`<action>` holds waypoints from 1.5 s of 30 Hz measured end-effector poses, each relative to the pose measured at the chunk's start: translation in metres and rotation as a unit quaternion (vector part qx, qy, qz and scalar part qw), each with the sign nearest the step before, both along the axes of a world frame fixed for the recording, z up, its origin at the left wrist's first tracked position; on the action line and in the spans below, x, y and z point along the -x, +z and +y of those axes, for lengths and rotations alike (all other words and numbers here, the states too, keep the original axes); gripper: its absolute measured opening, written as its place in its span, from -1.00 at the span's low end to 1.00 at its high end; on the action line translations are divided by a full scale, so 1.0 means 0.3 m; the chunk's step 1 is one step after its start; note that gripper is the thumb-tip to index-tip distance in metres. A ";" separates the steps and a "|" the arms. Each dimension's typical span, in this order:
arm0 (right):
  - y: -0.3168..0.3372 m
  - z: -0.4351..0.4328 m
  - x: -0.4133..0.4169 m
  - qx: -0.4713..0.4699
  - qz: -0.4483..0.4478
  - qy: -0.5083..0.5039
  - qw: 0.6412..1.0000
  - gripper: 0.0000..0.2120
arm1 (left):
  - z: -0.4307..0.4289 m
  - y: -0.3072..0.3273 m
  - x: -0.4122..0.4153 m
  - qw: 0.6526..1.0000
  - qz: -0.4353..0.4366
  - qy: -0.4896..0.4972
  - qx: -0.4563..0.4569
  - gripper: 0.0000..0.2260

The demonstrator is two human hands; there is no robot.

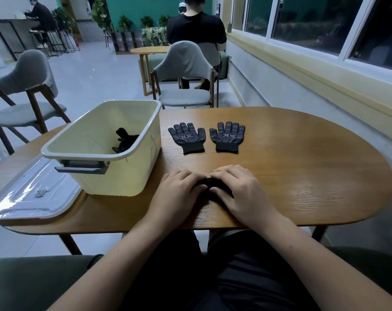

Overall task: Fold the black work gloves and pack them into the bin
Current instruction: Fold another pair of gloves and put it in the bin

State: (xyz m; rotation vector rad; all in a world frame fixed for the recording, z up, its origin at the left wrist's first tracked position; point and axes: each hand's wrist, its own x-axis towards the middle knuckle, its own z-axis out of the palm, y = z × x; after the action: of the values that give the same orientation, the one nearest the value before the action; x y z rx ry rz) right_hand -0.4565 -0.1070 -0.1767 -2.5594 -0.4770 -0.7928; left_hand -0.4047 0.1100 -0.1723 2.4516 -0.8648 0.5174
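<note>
My left hand and my right hand sit side by side, fingers bent over a folded black glove on the table. Both hold it. Two flat gloves lie farther away, beside the bin. More gloves are in the bin.

1. The left hand and the right hand gripped a folded black glove on the tabletop.
2. Beyond them, one flat glove and another flat glove lay side by side, dotted sides up.
3. The bin stood to the left, holding packed gloves.
4. A clear lid lay beside it.
</note>
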 end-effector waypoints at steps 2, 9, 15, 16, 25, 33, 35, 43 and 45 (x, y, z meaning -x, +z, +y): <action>-0.001 -0.002 0.000 0.004 -0.001 0.001 1.000 -0.70 | -0.005 0.001 -0.004 1.000 0.015 0.005 -0.004 -0.63; -0.005 -0.003 -0.005 0.010 0.021 0.005 1.000 -0.70 | -0.006 0.001 -0.003 1.000 0.019 0.009 -0.001 -0.65; -0.003 0.001 -0.010 -0.009 0.063 -0.017 0.998 -0.64 | 0.013 -0.002 0.009 0.995 -0.096 0.003 0.006 -0.75; -0.002 0.001 -0.011 -0.010 0.070 -0.020 0.997 -0.62 | 0.013 -0.002 0.009 0.995 -0.099 0.006 0.002 -0.75; 0.026 -0.012 -0.035 0.046 0.079 -0.022 0.996 -0.57 | -0.009 0.021 -0.038 0.997 -0.038 0.020 -0.057 -0.64; 0.035 -0.040 -0.075 0.044 0.050 0.019 0.998 -0.61 | -0.018 0.051 -0.093 0.990 -0.049 -0.025 -0.132 -0.62; 0.047 -0.051 -0.078 0.033 0.056 0.029 0.997 -0.65 | -0.016 0.068 -0.103 0.987 -0.060 -0.035 -0.142 -0.62; 0.243 -0.041 -0.118 -0.026 0.002 0.072 0.997 -0.66 | 0.013 0.304 -0.135 0.976 -0.154 -0.056 -0.146 -0.56; 0.320 -0.024 -0.133 -0.026 -0.016 0.082 0.996 -0.66 | 0.040 0.396 -0.149 0.974 -0.158 -0.068 -0.149 -0.63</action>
State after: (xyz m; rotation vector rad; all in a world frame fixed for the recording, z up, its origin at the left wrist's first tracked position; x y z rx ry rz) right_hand -0.4167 -0.1140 -0.0807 -2.4272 -0.6577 -0.7779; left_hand -0.3602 0.1221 -0.0536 2.5894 -1.3148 0.7913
